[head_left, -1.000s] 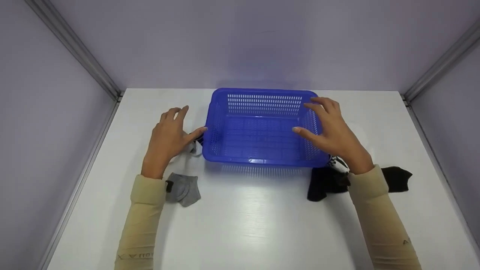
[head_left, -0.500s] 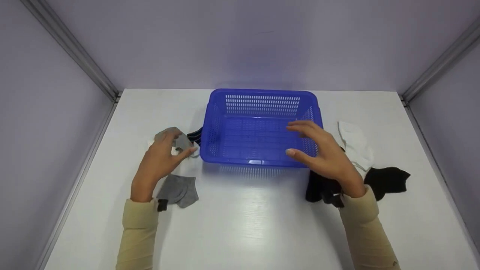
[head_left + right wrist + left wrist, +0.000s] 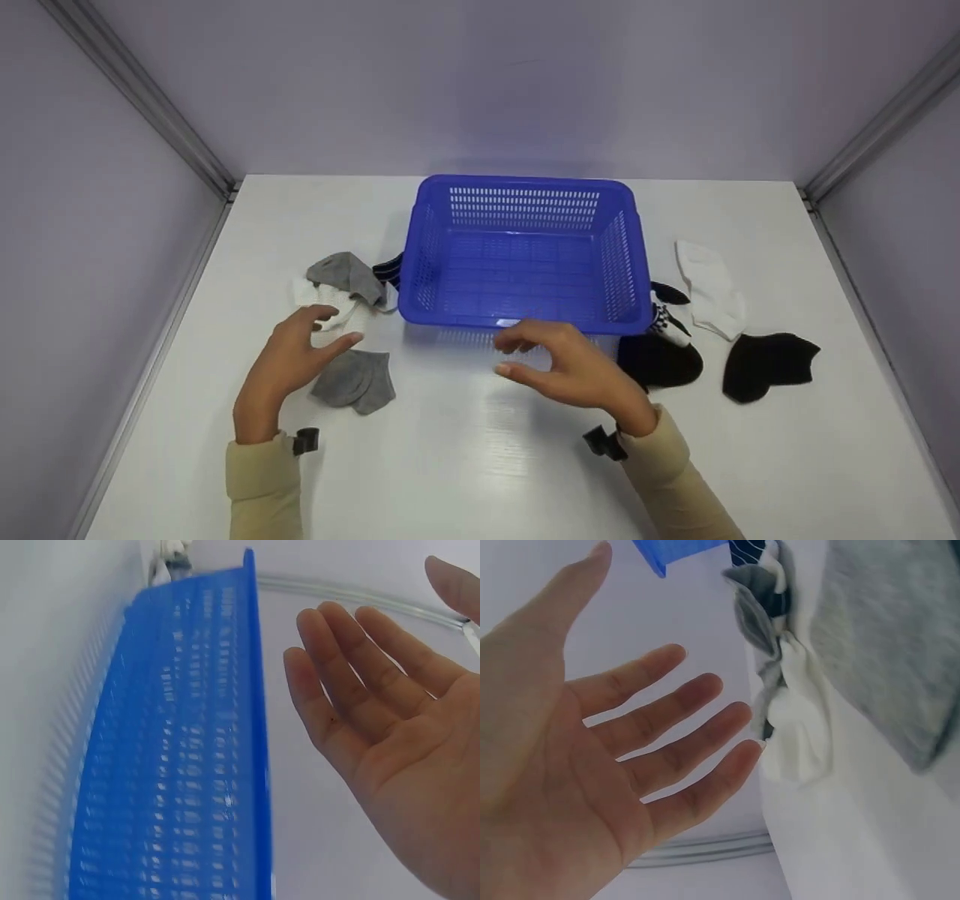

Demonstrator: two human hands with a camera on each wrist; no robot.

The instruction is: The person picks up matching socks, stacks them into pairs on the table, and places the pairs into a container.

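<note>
My left hand (image 3: pixel 289 356) hovers over the left part of the table with relaxed, spread fingers and holds nothing. Close to it lie a folded grey sock (image 3: pixel 352 381), a white sock (image 3: pixel 326 304) and another grey sock (image 3: pixel 346 276) on top of the white one. In the left wrist view the palm and fingers (image 3: pixel 671 754) show bare, beside the heap of socks. My right hand (image 3: pixel 574 367), also holding nothing, is in front of the blue plastic basket (image 3: pixel 525 328), its fingers loosely bent. The right wrist view shows the basket's perforated side (image 3: pixel 180 742) beside that palm.
A dark striped sock (image 3: pixel 390 270) touches the basket's left side. To the right lie a checkered sock (image 3: pixel 670 322), a white sock (image 3: pixel 711 289) and black socks (image 3: pixel 769 364). Grey-white walls (image 3: pixel 525 90) border the table at the back and sides.
Both hands have drawn back toward the near side. The right hand has come leftward from the basket's right edge to its front, and the left has left the basket's left side. The basket barely shifted.
</note>
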